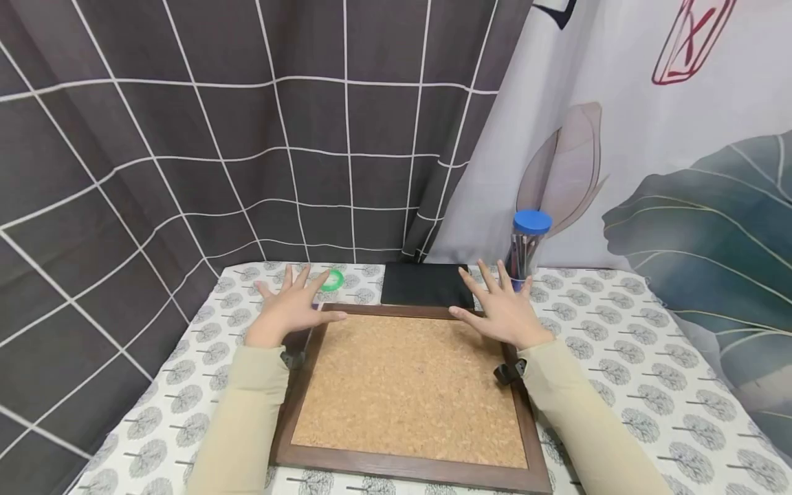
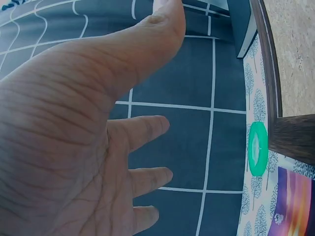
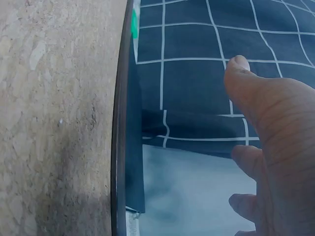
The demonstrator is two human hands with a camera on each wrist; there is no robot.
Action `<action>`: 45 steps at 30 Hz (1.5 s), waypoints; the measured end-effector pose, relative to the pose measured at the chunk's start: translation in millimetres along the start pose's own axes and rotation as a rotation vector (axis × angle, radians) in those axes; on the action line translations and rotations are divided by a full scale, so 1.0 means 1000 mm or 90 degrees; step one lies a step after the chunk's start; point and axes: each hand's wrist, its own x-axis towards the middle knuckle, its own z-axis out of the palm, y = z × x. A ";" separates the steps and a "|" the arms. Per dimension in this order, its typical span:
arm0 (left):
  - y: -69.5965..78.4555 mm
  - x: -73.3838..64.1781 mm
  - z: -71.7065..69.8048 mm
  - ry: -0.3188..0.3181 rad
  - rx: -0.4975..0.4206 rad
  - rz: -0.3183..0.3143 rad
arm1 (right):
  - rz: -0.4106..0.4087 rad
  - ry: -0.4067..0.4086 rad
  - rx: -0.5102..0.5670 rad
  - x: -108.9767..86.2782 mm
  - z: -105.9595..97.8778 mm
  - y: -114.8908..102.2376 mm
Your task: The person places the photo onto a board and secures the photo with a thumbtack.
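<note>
Both are empty, my left hand [image 1: 289, 311] and right hand [image 1: 504, 313], fingers spread, well apart; the framed corkboard [image 1: 408, 392] lies before me on the bench [image 1: 609, 344]; shoving it forward could push the black slab [image 1: 425, 283] (just beyond) into the lidded jar [image 1: 523, 249], toppling it

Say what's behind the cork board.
Behind the cork board are a black object, a green ring and, rightward, a blue-lidded jar. Whatever the left hand or right hand covers is hidden.
</note>
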 end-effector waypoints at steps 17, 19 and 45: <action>-0.020 0.000 -0.008 -0.001 -0.012 -0.019 | -0.017 0.001 0.039 0.002 -0.004 0.012; -0.024 -0.001 -0.012 0.005 -0.014 -0.021 | -0.023 0.001 0.051 0.002 -0.008 0.015; -0.104 -0.007 0.020 -0.013 -0.198 -0.052 | 0.056 -0.100 0.433 -0.052 0.027 0.158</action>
